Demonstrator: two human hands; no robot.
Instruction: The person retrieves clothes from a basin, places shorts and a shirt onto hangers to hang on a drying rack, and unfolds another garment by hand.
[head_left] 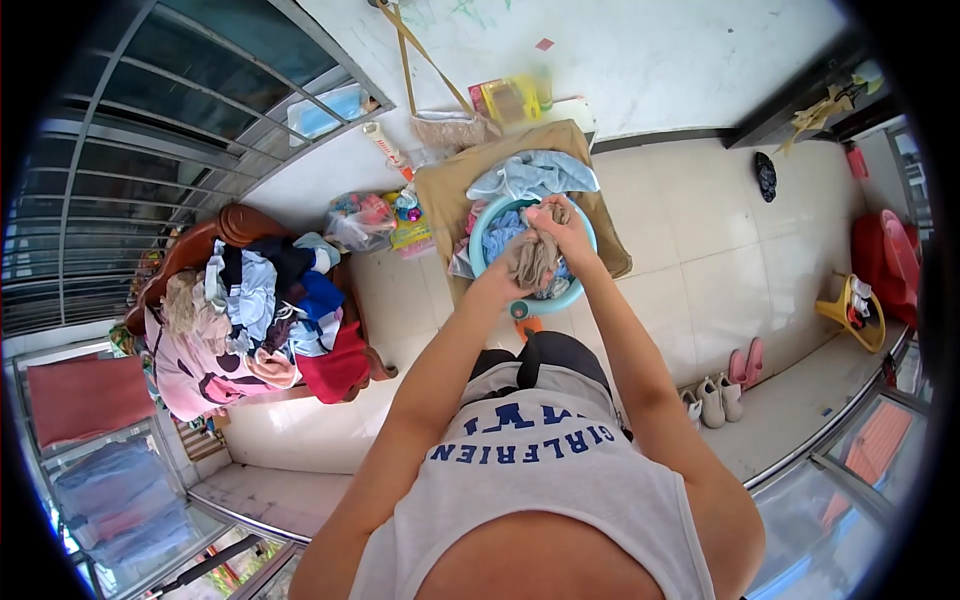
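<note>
Both of my hands are closed on a bunched tan-brown cloth (537, 260), held above a light blue basin (568, 299). My left hand (512, 275) grips its lower left part, while my right hand (563, 232) pinches the upper right end. Whether it is a garment or another kind of cloth, I cannot tell. Inside the basin, partly hidden by my hands, lie blue clothes (500, 236). A grey-blue cloth (535, 174) is draped behind the basin's far rim. The basin stands on a surface with a brown cover (450, 185).
To the left, a wooden seat (240, 222) bears a heap of clothes (250, 300). Plastic bags (360, 220) lie between it and the basin. Shoes (712, 402), pink slippers (746, 362) and a yellow-framed chair (858, 315) stand at right. A strapped bag (450, 130) is by the wall.
</note>
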